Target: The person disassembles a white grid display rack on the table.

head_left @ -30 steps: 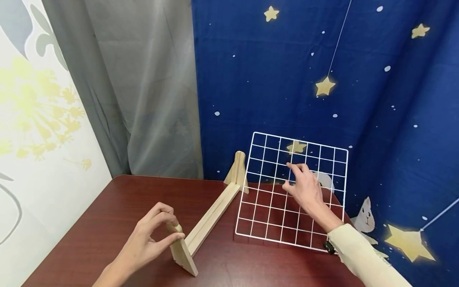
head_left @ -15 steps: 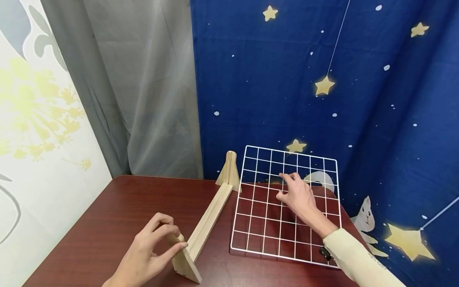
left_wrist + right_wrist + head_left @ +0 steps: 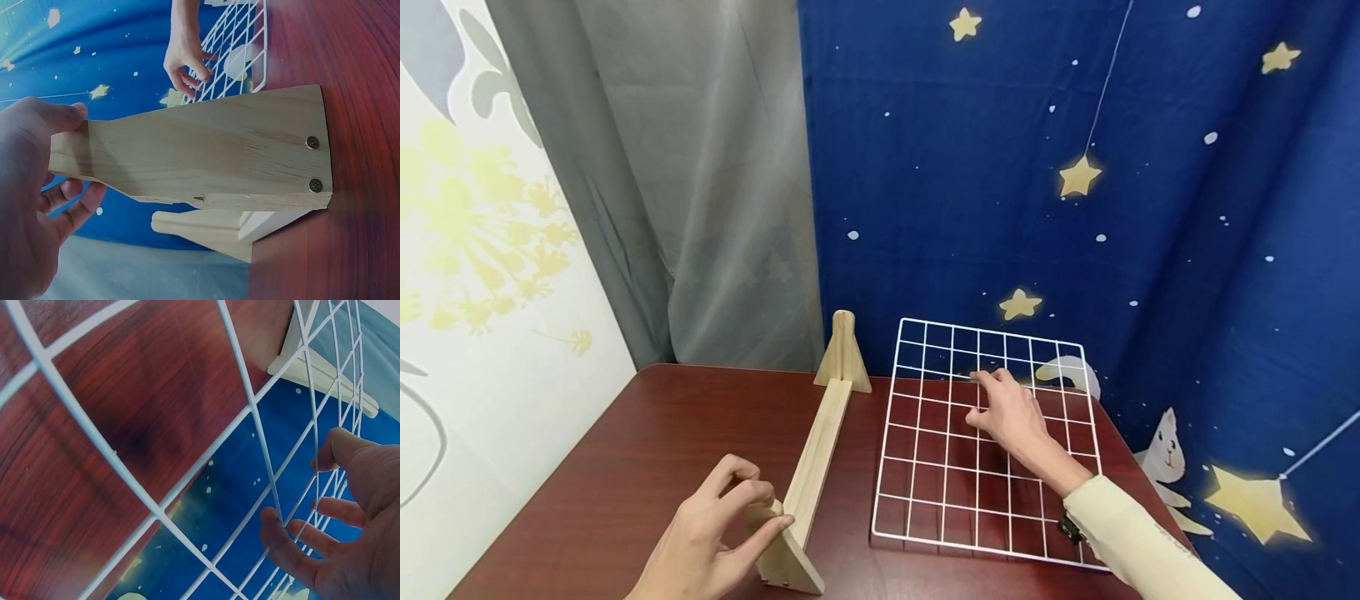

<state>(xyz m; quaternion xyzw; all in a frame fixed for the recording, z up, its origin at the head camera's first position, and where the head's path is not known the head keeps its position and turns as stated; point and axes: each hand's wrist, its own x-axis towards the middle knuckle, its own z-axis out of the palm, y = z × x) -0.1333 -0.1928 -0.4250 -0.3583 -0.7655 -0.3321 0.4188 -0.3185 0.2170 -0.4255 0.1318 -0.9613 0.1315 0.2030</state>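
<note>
My left hand (image 3: 703,529) pinches the top of the near upright of a pale wooden stand (image 3: 816,458), between thumb and fingers. A long grooved crossbar joins this upright to the flared far upright (image 3: 843,354). In the left wrist view, the near end board (image 3: 206,144) shows two screw heads by its foot on the tabletop. My right hand (image 3: 1011,417) grips a white wire grid panel (image 3: 978,475) near its middle, thumb and fingers at the wires (image 3: 315,444). The panel leans back to the right of the stand, its lower edge close over the table.
The dark red wooden table (image 3: 647,450) has rounded far corners. Behind it hang a blue star-print curtain (image 3: 962,167) and a grey curtain (image 3: 722,208). A white patterned wall covering (image 3: 490,250) stands at the left.
My right hand has moved the grid panel down and to the left. The stand's far end has swung left, while my left hand keeps its pinch on the near upright and shifts slightly down.
</note>
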